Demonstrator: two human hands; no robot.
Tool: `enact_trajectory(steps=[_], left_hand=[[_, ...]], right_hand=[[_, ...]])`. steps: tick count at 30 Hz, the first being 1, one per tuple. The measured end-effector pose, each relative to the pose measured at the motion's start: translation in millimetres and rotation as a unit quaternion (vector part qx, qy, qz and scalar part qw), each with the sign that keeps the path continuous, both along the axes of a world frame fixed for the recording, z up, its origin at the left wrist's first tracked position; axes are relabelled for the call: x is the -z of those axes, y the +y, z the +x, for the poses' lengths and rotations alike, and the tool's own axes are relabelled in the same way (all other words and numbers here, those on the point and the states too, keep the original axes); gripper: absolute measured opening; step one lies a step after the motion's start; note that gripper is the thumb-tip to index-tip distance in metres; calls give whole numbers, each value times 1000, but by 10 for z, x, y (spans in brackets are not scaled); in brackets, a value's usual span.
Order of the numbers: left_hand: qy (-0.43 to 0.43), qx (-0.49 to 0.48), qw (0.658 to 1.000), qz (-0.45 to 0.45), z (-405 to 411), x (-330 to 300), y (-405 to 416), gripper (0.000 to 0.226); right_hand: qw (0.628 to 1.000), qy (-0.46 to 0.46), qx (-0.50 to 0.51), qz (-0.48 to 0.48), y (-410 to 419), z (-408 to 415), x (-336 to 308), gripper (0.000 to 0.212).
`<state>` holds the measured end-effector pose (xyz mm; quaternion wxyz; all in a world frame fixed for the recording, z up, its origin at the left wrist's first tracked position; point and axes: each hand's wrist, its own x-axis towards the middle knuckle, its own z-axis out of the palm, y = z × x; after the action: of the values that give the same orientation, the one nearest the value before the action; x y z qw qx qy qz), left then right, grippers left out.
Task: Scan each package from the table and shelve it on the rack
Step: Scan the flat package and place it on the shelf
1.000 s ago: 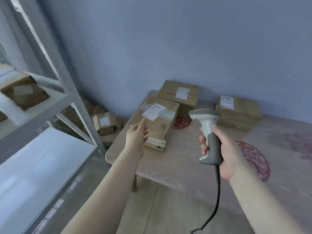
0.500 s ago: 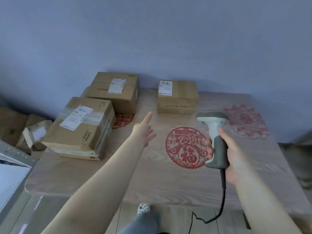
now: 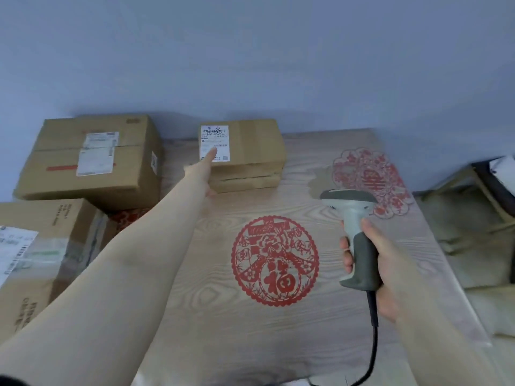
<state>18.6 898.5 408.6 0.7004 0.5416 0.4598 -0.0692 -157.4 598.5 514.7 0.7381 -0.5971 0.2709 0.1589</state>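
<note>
Left hand: the left hand [image 3: 203, 174] was stretched out across the table [image 3: 320, 324], fingers straight, holding nothing; its fingertip lay over the label [image 3: 216, 140] of the small box [image 3: 250, 151], though I could not tell whether it touched.
Right hand: the right hand [image 3: 373, 263] was wrapped round the grey grip of the scanner [image 3: 354, 235], which stood upright above the table with its head turned toward the boxes; its black cable [image 3: 372, 344] hung down past the near edge.
Small box: it sat at the back of the table near the wall [image 3: 250, 51], label on top at its left end.
Big box: the big box [image 3: 92, 157] stood to the left of the small one, with a pale label and a strip of red tape.
Near box: the near box [image 3: 41, 254] lay at the left edge, partly cut off.
Table: wood-grain, with a round red paper-cut [image 3: 274, 260] in the middle and a paler one [image 3: 370, 179] further right.
</note>
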Motion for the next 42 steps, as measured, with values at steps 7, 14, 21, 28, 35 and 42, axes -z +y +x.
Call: enact_trajectory(steps=[7, 14, 21, 28, 35, 42], left_hand=[[-31, -9, 999, 35, 173, 290, -136, 61], [-32, -52, 997, 46, -340, 328, -624, 58], [-78, -71, 994, 5, -1434, 153, -1867, 33], [-83, -110, 990, -13, -2420, 191, -2894, 38], [-66, -117, 991, 12, -3075, 229, -3374, 36], [-12, -113, 993, 16, -3493, 499, -3621, 55]], right_hand=[[1000, 12, 0, 5, -289, 171, 186, 54], [999, 11, -37, 24, -746, 218, 197, 40], [994, 9, -106, 20, -1774, 76, 89, 35], [990, 8, -143, -13, -2747, -168, 96, 46], [988, 12, -153, -13, -3019, -489, 169, 43], [987, 12, -159, -4, -3021, -924, 220, 42]])
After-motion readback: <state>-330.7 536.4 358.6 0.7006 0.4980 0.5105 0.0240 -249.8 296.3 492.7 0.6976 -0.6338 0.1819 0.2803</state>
